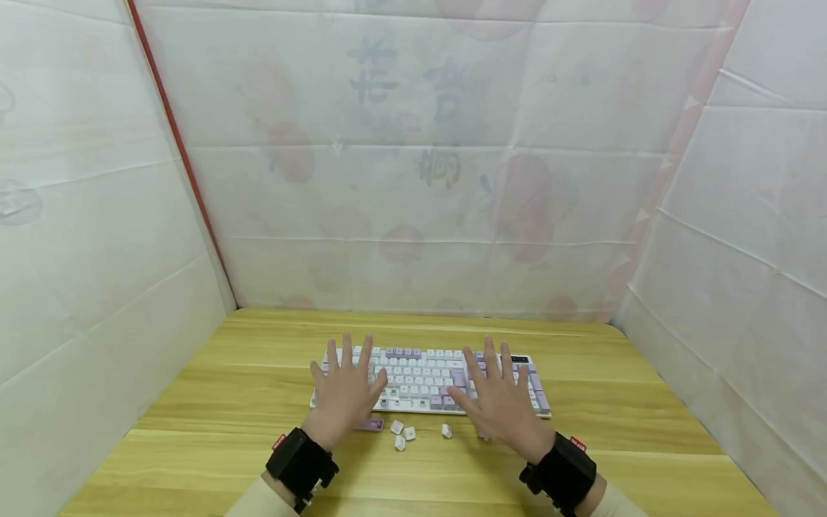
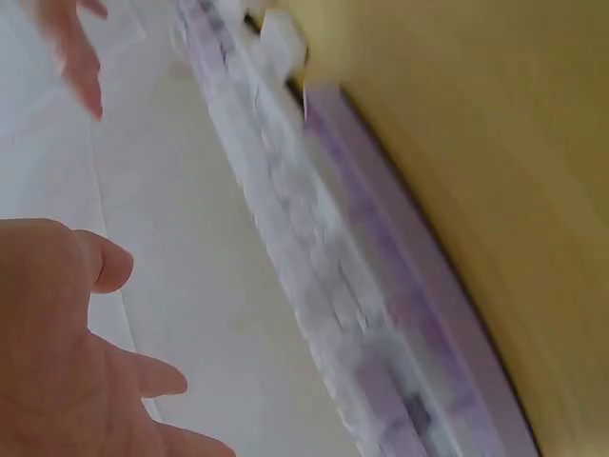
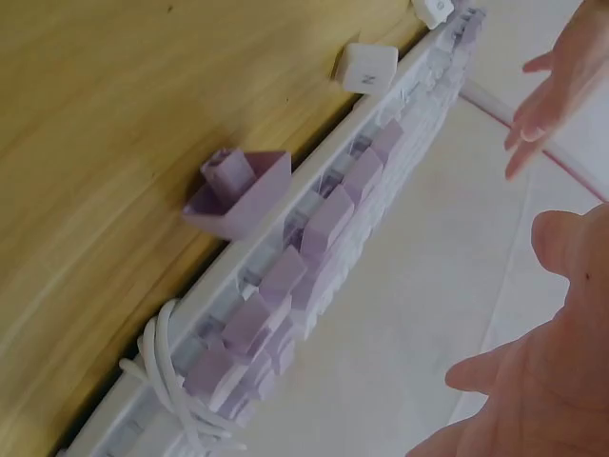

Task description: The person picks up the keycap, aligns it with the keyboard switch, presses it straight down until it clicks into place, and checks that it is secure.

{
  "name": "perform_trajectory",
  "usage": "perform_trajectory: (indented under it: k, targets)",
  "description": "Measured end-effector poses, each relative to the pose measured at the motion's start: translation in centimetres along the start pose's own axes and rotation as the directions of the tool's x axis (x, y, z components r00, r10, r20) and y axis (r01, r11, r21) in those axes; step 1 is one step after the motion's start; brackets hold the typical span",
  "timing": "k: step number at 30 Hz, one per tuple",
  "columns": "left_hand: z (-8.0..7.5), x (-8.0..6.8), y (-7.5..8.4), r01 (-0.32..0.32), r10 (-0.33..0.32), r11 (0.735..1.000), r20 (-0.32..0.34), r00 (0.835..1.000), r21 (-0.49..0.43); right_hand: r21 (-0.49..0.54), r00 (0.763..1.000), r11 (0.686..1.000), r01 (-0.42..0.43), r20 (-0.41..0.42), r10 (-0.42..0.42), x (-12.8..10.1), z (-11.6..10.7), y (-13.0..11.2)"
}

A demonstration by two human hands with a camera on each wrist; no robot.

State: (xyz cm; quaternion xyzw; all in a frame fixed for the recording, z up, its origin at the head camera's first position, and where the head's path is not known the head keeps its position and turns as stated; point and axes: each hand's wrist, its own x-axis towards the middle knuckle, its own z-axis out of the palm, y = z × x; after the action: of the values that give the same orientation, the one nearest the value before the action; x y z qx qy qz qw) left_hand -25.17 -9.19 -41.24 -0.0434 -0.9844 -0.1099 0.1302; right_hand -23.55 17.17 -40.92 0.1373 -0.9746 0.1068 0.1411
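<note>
Both hands hover flat above the keyboard, holding nothing.

Left hand [image 1: 345,391] and right hand [image 1: 500,398] are spread with straight fingers, palms down, wrists low, over the two ends of the white and purple keyboard [image 1: 423,377] in the middle of the wooden table [image 1: 226,431]. Loose keycaps [image 1: 402,433] lie just before its front edge. I judge the caps light, hard, a little slippery and easy to scatter; pinch each by its side walls.
</note>
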Motion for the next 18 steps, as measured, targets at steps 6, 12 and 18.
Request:
perform_trajectory:
  k: [6, 12, 18]
  targets:
    - [-1.6, 1.5, -2.4, 0.033, -0.01, 0.982, 0.126, 0.992, -0.185, 0.024, 1.0, 1.0, 0.006, 0.002, -0.006, -0.1, -0.4, 0.4]
    - [-3.1, 3.2, -5.4, 0.062, 0.039, 0.909, 0.233, 0.972, -0.413, 0.025, 0.999, 1.0, 0.02, -0.026, -0.019, 0.3, -0.8, 0.9]
    - [-2.7, 4.1, -7.4, 0.191, 0.018, 0.815, 0.353, 0.936, -0.547, 0.011, 0.999, 1.0, 0.023, -0.035, -0.023, 0.4, -1.3, 1.1]
